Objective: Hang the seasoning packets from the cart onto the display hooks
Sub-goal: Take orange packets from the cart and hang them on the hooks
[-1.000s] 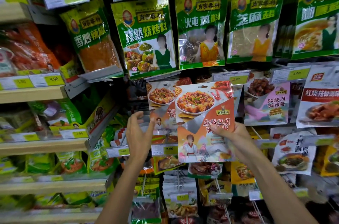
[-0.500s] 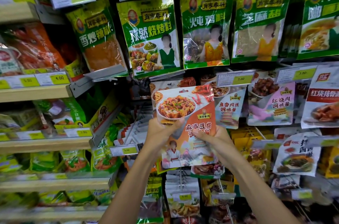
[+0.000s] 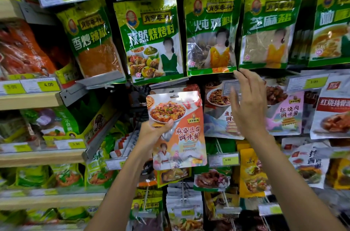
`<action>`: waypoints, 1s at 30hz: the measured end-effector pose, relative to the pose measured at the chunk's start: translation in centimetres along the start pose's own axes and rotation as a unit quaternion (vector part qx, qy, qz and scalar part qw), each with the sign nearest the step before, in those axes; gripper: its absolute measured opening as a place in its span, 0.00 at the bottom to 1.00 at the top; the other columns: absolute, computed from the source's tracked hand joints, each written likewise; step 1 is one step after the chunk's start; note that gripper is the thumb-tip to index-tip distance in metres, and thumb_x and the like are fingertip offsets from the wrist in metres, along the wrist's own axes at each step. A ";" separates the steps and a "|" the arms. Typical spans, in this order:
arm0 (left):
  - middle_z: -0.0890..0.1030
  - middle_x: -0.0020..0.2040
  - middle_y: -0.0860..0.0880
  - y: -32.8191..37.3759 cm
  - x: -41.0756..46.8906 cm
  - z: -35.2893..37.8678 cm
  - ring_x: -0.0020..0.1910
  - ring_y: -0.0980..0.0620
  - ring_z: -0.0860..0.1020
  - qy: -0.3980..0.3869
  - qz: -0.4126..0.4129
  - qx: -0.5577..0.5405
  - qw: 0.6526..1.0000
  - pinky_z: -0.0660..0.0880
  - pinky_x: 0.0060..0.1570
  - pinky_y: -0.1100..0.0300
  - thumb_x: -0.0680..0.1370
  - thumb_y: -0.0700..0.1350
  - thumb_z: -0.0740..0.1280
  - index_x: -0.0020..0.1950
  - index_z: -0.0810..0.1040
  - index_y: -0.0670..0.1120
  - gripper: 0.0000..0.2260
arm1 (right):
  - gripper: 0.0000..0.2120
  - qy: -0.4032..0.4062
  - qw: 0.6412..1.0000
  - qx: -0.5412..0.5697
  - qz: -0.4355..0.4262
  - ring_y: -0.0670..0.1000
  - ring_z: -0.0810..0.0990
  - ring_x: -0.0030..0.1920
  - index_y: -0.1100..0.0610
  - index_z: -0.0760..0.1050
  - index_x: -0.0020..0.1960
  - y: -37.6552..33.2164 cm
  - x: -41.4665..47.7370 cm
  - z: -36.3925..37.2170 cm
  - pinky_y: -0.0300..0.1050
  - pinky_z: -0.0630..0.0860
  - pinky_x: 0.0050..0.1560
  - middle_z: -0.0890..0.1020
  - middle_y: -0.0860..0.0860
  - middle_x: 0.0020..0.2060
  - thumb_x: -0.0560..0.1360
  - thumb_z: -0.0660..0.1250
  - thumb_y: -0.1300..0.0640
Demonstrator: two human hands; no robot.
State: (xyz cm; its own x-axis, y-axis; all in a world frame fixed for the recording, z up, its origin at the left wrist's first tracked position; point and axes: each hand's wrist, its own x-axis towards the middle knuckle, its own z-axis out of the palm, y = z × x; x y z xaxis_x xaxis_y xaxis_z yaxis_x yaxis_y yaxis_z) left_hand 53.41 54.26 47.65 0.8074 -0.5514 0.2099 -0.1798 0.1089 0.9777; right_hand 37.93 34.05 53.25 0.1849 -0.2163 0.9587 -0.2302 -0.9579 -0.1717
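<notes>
the left hand grips a mapo tofu sauce packet by its left edge, at about the packet's 9 o'clock. the thumb curls across the printed front just under the picture of the dish, and the other fingers are hidden behind it. the packet is held in the air in front of the hook display, near the middle of the view, not on any hook. its long axis stands close to upright, running 12 to 6, with the top leaning a little toward 11. the hang slot sits at the top edge, and the printed face is turned out toward the person, right way up.

at 12 o'clock from it hangs a green cumin barbecue seasoning packet. at about 2 o'clock the right hand is raised and holds nothing, fingers straight, pointing up and lying loosely side by side. its topmost fingertip is at the lower edges of the stewed chicken seasoning packet and the sesame salt packet. the hand is blurred, so i cannot tell whether it touches them. it covers part of a pale sauce packet hanging just right of the held one.
</notes>
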 end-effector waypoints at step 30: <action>0.79 0.29 0.47 0.1 2.3 0.3 0.20 0.49 0.72 -0.002 -0.044 -0.055 0.998 0.71 0.20 0.60 0.69 0.47 0.76 0.47 0.81 0.40 0.13 | 0.15 0.030 0.998 -0.048 -0.013 0.62 0.75 0.61 0.68 0.75 0.63 1.9 -0.3 1.6 0.57 0.73 0.63 0.79 0.62 0.58 0.79 0.65 0.62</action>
State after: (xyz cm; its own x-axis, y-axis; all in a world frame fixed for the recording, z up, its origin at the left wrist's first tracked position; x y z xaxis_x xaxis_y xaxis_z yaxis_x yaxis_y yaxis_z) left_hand 55.12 52.74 48.19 0.8151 -0.5661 0.1230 -0.0453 0.1494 0.9877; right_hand 39.00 32.02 52.31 0.1345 -0.1760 0.9751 -0.3166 -0.9401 -0.1260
